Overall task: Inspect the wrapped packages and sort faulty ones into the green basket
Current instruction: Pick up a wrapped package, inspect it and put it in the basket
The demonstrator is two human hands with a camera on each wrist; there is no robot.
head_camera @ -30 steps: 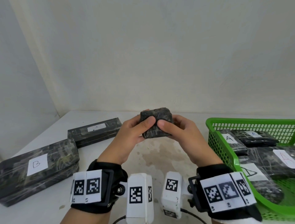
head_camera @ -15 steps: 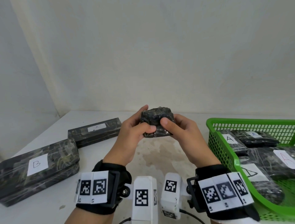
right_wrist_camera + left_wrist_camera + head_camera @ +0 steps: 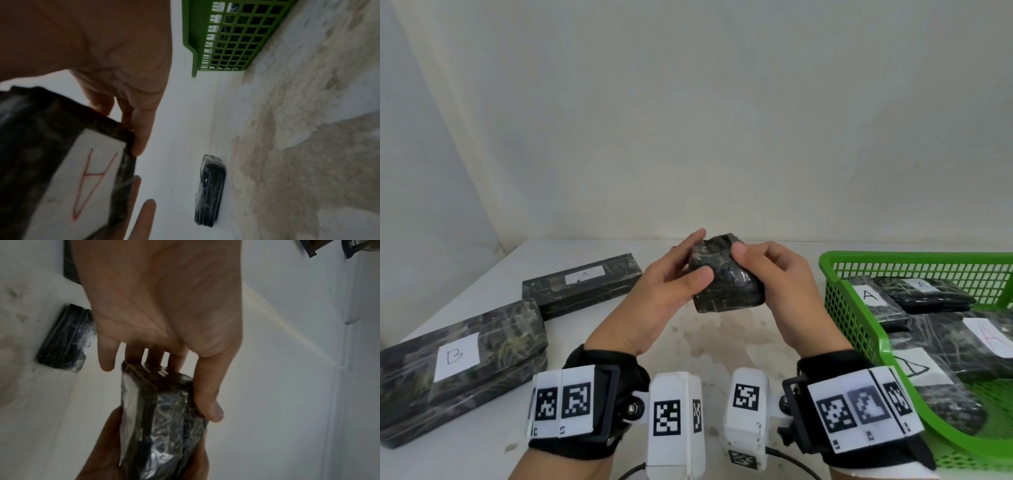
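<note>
Head view | wrapped package (image 3: 726, 274) between both grips | left hand (image 3: 661, 294), right hand (image 3: 784, 287) clasping it

Both hands up off the table (image 3: 705, 346), bare stained patch under them is open for passing. Left side blocked by the B-labelled package (image 3: 462, 363) and the long A-labelled package (image 3: 582, 281) behind it. Right side walled by the green basket (image 3: 859, 322), already holding wrapped packages. Small dark package (image 3: 209, 190) lies near the back wall.
</note>
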